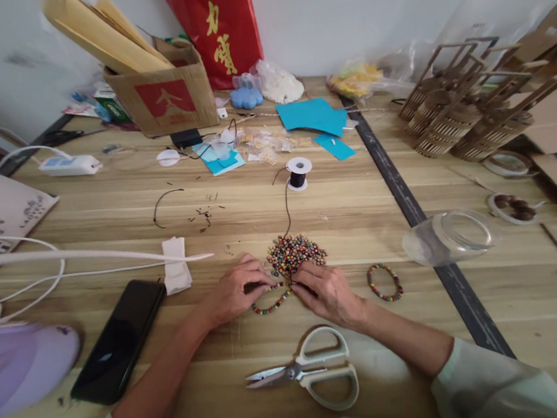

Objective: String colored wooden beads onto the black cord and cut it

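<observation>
head: left fingers (254, 277) and right fingers (313, 279) pinch beaded strand (270, 310); bag (241, 29) reads 力寶.

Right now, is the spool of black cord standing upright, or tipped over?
Upright. The spool stands on one white end, the other above it, with black cord wound between.

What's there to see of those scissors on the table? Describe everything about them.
The scissors lie flat on the wood-grain tabletop, between the person's forearms. They have two pale, cream-coloured looped handles, plastic by the look of them, joined to shiny metal blades at a round pivot. The handles stand apart and the blades look slightly parted, their tips pointing left in the picture. Neither the left hand nor the right hand touches them.
</observation>
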`<state>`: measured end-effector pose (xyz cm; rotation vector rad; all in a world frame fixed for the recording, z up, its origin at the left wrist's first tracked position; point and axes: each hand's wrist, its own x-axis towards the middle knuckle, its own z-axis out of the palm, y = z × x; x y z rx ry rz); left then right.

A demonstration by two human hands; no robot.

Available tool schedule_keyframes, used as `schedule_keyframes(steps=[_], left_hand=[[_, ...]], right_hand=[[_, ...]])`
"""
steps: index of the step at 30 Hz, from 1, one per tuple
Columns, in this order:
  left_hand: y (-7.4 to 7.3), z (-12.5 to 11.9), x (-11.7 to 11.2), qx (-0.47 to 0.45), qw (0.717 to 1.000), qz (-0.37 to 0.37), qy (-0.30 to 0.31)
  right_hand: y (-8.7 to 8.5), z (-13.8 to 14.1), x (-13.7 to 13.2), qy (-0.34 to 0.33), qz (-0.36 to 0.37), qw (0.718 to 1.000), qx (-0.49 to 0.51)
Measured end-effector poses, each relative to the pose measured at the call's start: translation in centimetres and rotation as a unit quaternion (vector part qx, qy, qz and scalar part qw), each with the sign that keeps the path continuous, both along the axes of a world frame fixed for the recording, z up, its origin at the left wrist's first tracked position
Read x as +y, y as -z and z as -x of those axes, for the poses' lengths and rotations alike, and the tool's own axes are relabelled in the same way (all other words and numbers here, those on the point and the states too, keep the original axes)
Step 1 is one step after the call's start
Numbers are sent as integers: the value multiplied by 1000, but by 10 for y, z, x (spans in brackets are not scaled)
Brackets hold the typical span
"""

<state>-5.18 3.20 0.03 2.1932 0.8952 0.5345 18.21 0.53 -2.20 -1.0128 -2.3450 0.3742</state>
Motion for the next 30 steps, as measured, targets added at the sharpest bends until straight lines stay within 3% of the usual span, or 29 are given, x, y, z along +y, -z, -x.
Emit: schedule_keyframes(steps=[30], left_hand=[[-6, 11, 4, 5, 1000, 29, 11]], right_hand=[[2, 0, 0, -1, 8, 1000, -1]])
